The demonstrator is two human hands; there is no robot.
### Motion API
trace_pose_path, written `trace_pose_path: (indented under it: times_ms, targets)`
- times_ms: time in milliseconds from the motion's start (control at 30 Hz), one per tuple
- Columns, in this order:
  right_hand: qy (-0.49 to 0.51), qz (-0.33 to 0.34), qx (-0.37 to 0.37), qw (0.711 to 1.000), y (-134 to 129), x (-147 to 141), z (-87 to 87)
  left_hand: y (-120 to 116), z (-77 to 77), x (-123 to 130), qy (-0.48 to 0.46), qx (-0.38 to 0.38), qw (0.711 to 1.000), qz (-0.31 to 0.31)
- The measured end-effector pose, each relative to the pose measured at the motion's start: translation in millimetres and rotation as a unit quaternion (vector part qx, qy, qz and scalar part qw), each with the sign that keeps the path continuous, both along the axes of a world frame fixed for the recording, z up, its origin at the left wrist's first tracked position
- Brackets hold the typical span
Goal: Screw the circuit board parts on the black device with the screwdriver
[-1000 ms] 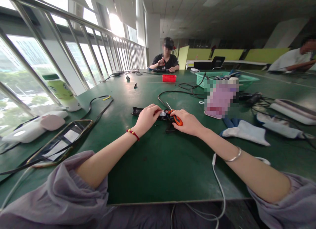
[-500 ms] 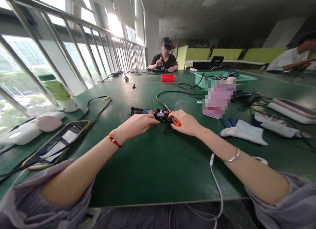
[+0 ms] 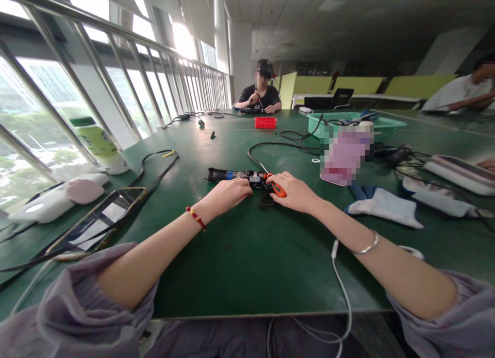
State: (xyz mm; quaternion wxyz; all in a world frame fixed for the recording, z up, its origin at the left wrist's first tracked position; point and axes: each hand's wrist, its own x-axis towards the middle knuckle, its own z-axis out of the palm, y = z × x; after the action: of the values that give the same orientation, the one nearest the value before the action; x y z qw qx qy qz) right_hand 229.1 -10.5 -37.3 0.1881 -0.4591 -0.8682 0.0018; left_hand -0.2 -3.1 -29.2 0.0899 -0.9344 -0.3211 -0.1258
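Observation:
A long black device [image 3: 217,174] lies on the green table with its inside exposed, showing blue, silver and orange parts. My right hand [image 3: 296,193] grips a screwdriver [image 3: 278,190] with an orange and black handle. Its thin metal shaft points up and away from me over the device's right end. My left hand [image 3: 233,194] is at the device's near side, its fingers curled and pressed together by the middle section. Whatever those fingertips pinch is hidden. A small dark piece [image 3: 266,200] lies just below the device, between my hands.
A smartphone [image 3: 102,221], black strap and green-capped bottle [image 3: 101,146] are at left. A red tray [image 3: 265,123] stands ahead, a green basket [image 3: 394,124] with cables beyond a pink phone [image 3: 342,157]. White-blue cloths [image 3: 386,206] lie right. A person works opposite.
My left hand has shifted right along the device, and its fingers have gone from stretched to curled. A tiny dark bit near its fingertips is now out of sight. My right hand keeps its grip.

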Motion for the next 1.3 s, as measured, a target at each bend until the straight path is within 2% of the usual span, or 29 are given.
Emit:
trace_pose_path:
  times_ms: [133,267,733,900,1100,1200,1300]
  targets:
    - [0.001,0.003,-0.001,1.000,-0.1,1.1,-0.1,8.3,-3.6,13.1,-0.117,0.019,0.993,0.019]
    - [-0.001,0.001,-0.001,1.000,-1.6,1.6,1.5,20.0,-2.8,30.7,-0.225,-0.007,0.973,0.051]
    - [-0.002,0.003,0.000,1.000,-0.4,1.7,1.3,25.6,-13.3,36.0,-0.273,-0.010,0.961,0.047]
    - [-0.012,0.001,0.003,1.000,-1.6,1.5,2.4,25.5,-14.4,35.5,-0.254,0.012,0.966,0.043]
    - [0.015,-0.045,0.027,0.998,-3.4,0.3,4.7,22.3,-8.1,26.8,-0.105,0.075,0.991,0.018]
    - [0.095,-0.088,0.056,0.990,-3.2,2.8,8.2,24.1,-6.1,20.1,-0.057,0.095,0.994,0.007]
    - [0.232,-0.101,0.081,0.964,-4.6,8.1,17.2,29.5,-9.1,12.4,-0.091,0.090,0.991,0.042]
